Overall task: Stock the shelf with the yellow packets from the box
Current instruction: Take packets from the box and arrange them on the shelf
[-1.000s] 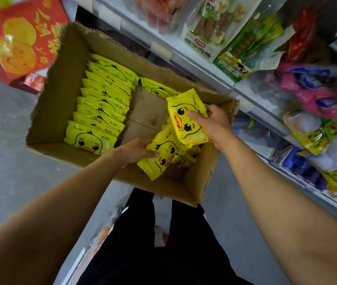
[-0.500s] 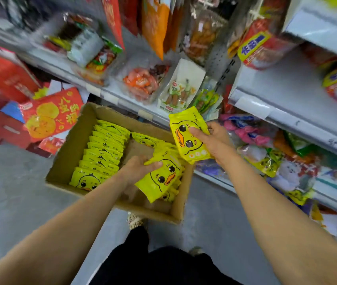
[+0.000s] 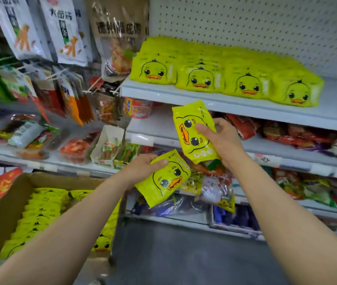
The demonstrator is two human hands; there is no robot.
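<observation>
**Two duck packets leave the box, bound for the shelf**

Two glossy yellow plastic packets printed with a cartoon duck face had come up out of the open brown cardboard box [image 3: 9, 206] within the past second and hung in front of the store shelving, below the white metal shelf [image 3: 215, 103] that served as their destination. The right hand [image 3: 223, 140], fingers curled and thumb pressed across the front, gripped the upper packet [image 3: 192, 130] just under the lip of that shelf, turned so the duck lay sideways. The left hand [image 3: 143, 167] pinched the lower packet [image 3: 163, 179] by its top edge, lower and to the left of the shelf, tilted. A second earlier both packets had been held over the box; the view had since swung up from the carton to the display.

On the shelf itself, four rows of matching duck packets [image 3: 225, 77] already stood face-out against the white pegboard back panel [image 3: 256, 23], with bare shelf visible to the right of them. Well below and left of the shelf, the box held more yellow packets in rows. Judging by that, the stocking was well under way but far from finished, and the pair in hand appeared next in line.
</observation>
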